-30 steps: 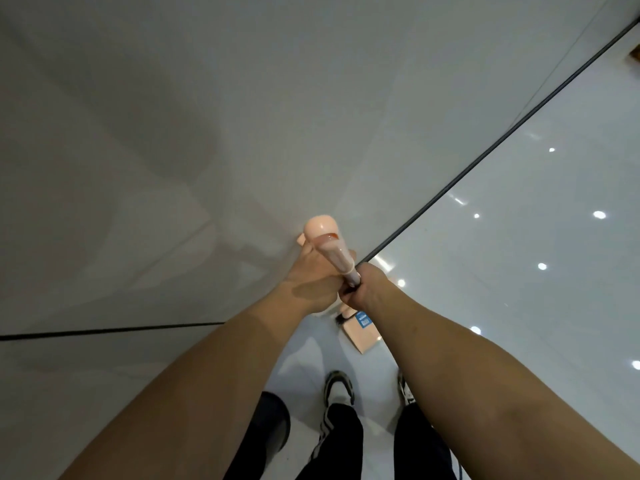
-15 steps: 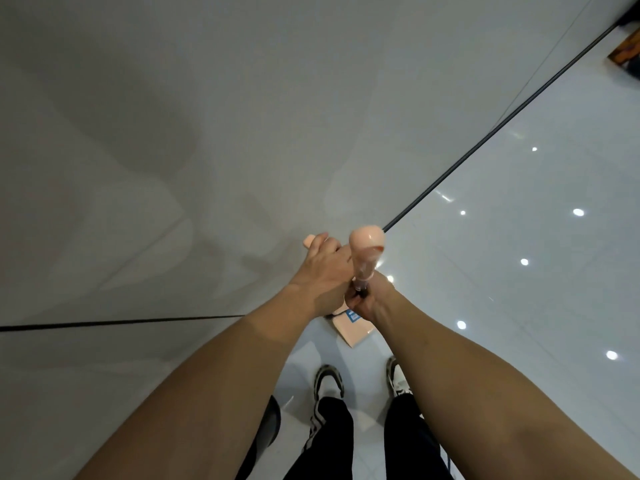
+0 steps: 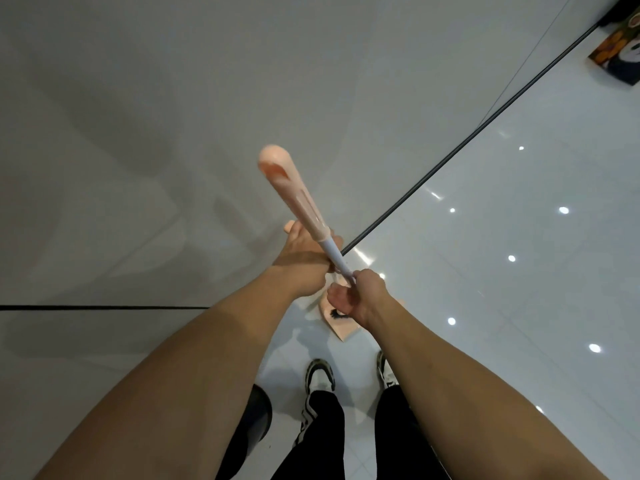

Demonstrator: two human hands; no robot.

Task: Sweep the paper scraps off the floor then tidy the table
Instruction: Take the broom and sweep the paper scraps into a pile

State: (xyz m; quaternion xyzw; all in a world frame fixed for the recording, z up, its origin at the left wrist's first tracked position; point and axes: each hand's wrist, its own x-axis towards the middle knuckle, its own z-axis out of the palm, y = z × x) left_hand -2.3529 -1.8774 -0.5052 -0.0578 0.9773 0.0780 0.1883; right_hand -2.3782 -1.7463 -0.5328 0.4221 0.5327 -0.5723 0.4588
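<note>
Sweeping step, judged under way: the broom handle [image 3: 297, 199], at frame centre, is grasped by the right hand [image 3: 360, 296]; the left hand [image 3: 304, 263] touches it, grip unclear. Dustpan [image 3: 341, 325] lies beneath. No scraps are visible; locating them is required next.

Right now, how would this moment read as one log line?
right hand: grips broom handle | left hand: on second handle, grip unclear | dustpan: on floor

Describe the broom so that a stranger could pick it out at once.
Look at the middle of the view, above the glossy white floor, where both forearms meet. The broom is the long stick that the right hand holds, with a thin white shaft and a rounded peach grip at its top.
</note>
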